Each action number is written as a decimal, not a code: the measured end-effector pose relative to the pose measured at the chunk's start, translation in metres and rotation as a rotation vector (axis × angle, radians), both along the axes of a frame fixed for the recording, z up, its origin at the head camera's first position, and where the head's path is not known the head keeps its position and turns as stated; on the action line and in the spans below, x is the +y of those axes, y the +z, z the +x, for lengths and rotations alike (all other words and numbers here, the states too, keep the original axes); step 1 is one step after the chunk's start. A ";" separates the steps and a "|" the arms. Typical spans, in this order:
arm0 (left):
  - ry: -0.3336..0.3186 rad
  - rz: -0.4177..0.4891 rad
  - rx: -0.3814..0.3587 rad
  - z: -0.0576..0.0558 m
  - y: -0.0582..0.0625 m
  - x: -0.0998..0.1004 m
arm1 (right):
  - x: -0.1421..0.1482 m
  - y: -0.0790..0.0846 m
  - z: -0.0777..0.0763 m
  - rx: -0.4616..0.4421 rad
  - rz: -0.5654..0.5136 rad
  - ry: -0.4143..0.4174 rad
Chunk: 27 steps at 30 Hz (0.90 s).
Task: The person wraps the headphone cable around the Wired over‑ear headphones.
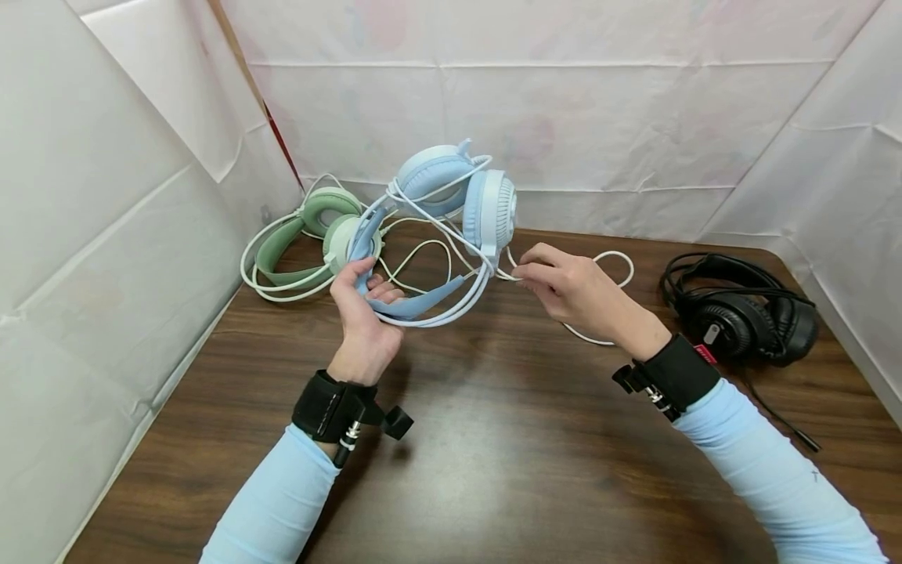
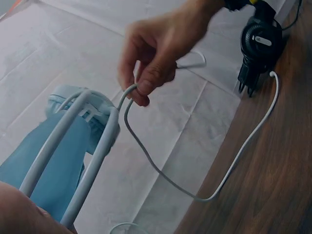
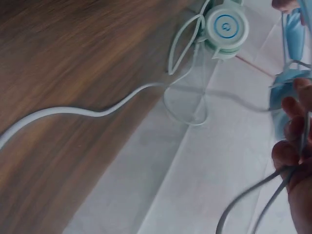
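- Blue headset (image 1: 426, 176): you have it raised over the table (image 1: 465, 439), centre, its band tilted low toward you and both cups at the far side. White cords cross over the cups.
- Green headset (image 1: 341, 235): far left, resting on the table near the corner of the white sheet (image 1: 564, 141), partly behind the blue one in your head view.
- Left hand (image 1: 368, 321): your fingers and thumb are curled round the blue headset's padded band. Your wrist wears a black strap (image 1: 327, 407).
- Cable (image 2: 207, 199): it runs from near the blue cup to your other hand, then loops down and along the table.
- Right hand (image 1: 574, 286): your thumb and fingertips pinch the cable just beside the right cup, with no gap but the cable's thickness.
- Black headset (image 1: 733, 325): far right, lying on the table beyond your right wrist, its thin boom reaching toward you.
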<state>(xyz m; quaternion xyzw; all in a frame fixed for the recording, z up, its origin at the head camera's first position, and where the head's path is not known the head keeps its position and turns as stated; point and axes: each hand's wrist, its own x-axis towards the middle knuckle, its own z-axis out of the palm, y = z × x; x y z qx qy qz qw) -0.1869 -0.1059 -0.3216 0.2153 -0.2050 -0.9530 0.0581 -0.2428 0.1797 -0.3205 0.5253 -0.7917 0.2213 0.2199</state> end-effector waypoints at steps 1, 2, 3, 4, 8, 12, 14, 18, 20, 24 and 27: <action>0.007 -0.019 -0.008 0.000 0.000 0.000 | -0.001 0.001 0.002 0.011 0.001 -0.009; 0.016 -0.035 -0.017 0.000 -0.001 0.000 | -0.002 0.002 0.003 0.015 0.001 -0.014; 0.027 -0.048 -0.023 0.000 -0.001 0.000 | -0.004 0.003 0.005 0.015 0.003 -0.021; 0.043 -0.065 -0.026 -0.001 -0.001 0.000 | -0.005 0.003 0.007 0.015 0.009 -0.031; 0.106 -0.084 -0.027 -0.002 0.000 0.000 | -0.009 0.005 0.013 -0.005 0.027 -0.038; 0.158 -0.098 -0.027 -0.003 0.003 -0.002 | -0.011 0.007 0.019 -0.028 0.061 -0.046; 0.179 -0.082 -0.028 -0.003 0.004 -0.004 | -0.011 0.009 0.021 -0.055 0.084 -0.058; 0.228 -0.035 -0.019 -0.004 0.005 -0.011 | -0.008 0.014 0.026 -0.152 0.148 -0.095; 0.252 -0.003 -0.010 -0.005 0.005 -0.015 | -0.006 0.016 0.028 -0.189 0.175 -0.118; 0.262 0.025 -0.014 -0.005 0.005 -0.021 | -0.003 0.017 0.031 -0.191 0.206 -0.186; 0.244 0.012 -0.032 -0.004 0.004 -0.022 | -0.001 0.020 0.034 -0.175 0.241 -0.270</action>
